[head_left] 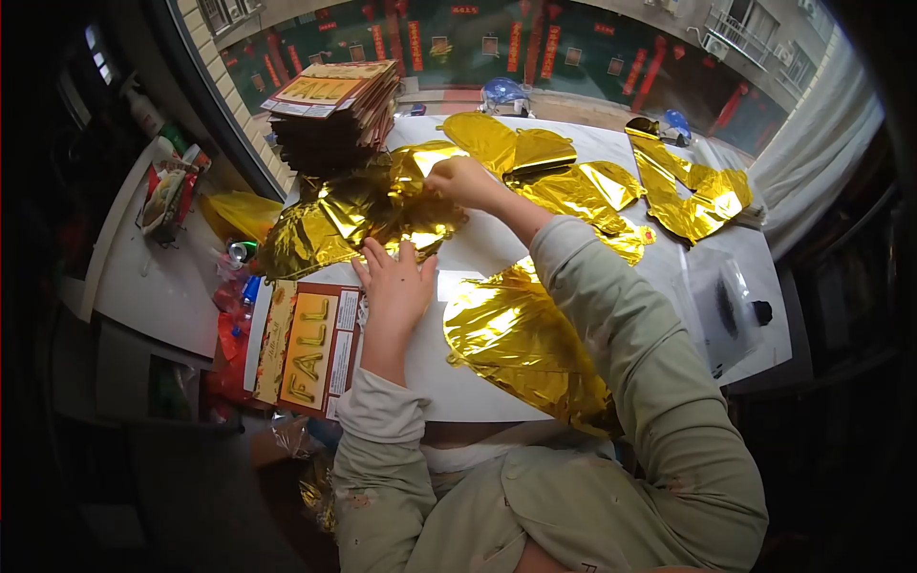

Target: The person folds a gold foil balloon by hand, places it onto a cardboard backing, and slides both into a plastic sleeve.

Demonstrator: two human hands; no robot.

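Flat gold foil [330, 224] lies crumpled at the left of the white table [468, 248]. My left hand [396, 286] rests at its lower edge with the fingers spread. Over the foil's upper right part is my right hand [465, 183], its fingers bent together; what they hold, if anything, is hidden. A brown and orange FALL package [308, 349] lies left of my left wrist. Another gold foil piece [516, 334] lies below my right forearm, partly hidden by the sleeve. More foil pieces [583, 191] spread beyond my right hand.
A tall stack of FALL packages [334, 110] stands at the back left. An angular gold foil shape [693, 196] lies at the back right, near a clear plastic bag [721, 310]. A side shelf [162, 277] with small items is at the left. A window is behind.
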